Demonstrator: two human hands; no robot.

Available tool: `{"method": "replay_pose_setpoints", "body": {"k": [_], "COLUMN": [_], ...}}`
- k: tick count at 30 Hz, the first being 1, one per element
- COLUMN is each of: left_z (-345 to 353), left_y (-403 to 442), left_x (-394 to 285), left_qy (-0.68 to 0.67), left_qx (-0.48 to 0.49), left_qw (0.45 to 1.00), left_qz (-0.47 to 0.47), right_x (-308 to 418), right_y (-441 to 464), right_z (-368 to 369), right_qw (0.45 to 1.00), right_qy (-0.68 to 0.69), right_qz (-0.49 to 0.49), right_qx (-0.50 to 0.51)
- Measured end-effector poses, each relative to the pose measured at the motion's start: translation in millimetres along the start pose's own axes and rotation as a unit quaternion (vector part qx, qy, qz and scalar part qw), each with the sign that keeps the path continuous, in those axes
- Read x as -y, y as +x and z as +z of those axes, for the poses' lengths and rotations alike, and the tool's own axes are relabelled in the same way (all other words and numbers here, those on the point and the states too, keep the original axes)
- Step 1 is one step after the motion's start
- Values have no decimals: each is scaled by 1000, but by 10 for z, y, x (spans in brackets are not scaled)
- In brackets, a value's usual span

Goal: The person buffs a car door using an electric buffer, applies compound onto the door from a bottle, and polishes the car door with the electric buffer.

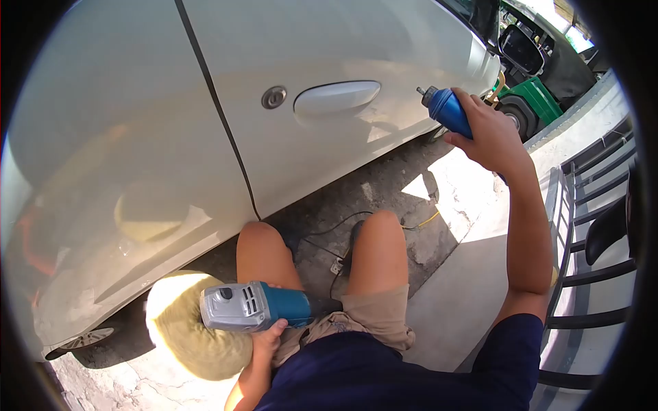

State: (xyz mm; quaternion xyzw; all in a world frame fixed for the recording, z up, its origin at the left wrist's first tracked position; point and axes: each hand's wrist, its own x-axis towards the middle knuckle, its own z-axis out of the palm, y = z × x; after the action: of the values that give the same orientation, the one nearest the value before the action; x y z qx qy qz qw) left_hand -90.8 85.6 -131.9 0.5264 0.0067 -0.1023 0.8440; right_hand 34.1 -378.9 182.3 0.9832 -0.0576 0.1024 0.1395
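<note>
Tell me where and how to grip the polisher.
Around its teal barrel, I'd say, coming from the wearer's side, fingers wrapping across: it is long and slim, lies sideways, and extends away from the grey head and broad fluffy pad. The left hand grips near where barrel and head meet.

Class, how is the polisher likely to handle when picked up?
The polisher is probably heavy for its size, as its grey head looks metallic. With head and wide pad at one end, it may tip pad-first. The pad looks woolly, so it probably squashes when pressed.
</note>
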Motion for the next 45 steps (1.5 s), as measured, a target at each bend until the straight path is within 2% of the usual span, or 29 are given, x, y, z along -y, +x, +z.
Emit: {"method": "replay_pose_setpoints", "body": {"k": [4,7,10,16,19,28,31,37,41,45], "left_z": [-3,-20,-55,-97,-66,-87,-91,-81,-57,-8], "left_y": [-2,-29,-38,-23,-31,-50,-60,-53,-37,-44], "left_x": [15,56,76,135,135,142,137,110,83,19], "left_qy": [-7,-12,-11,-17,27,-29,-24,-11,-8,-12], "left_qx": [1,5,7,14,-9,4,1,2,2,-4], "left_qw": [1000,1000,1000,1000,1000,1000,1000,1000,1000,1000], "left_qz": [-1,0,-5,0,-4,-8,-18,-17,-6,-15], "right_x": [215,341,316,435,387,91,-81,-423,-454,-237], "right_y": [265,385,453,539,598,715,751,547,399,280], "right_z": [-389,-555,-502,-507,-464,-247,-105,431,670,509], "right_qw": [999,998,995,988,985,985,988,996,971,962], "right_qy": [-36,-58,-98,-150,-168,-156,-137,56,224,258], "right_qz": [-21,-4,-29,-11,-1,35,37,67,85,81], "right_qx": [-19,23,12,32,39,57,60,-8,22,45]}}
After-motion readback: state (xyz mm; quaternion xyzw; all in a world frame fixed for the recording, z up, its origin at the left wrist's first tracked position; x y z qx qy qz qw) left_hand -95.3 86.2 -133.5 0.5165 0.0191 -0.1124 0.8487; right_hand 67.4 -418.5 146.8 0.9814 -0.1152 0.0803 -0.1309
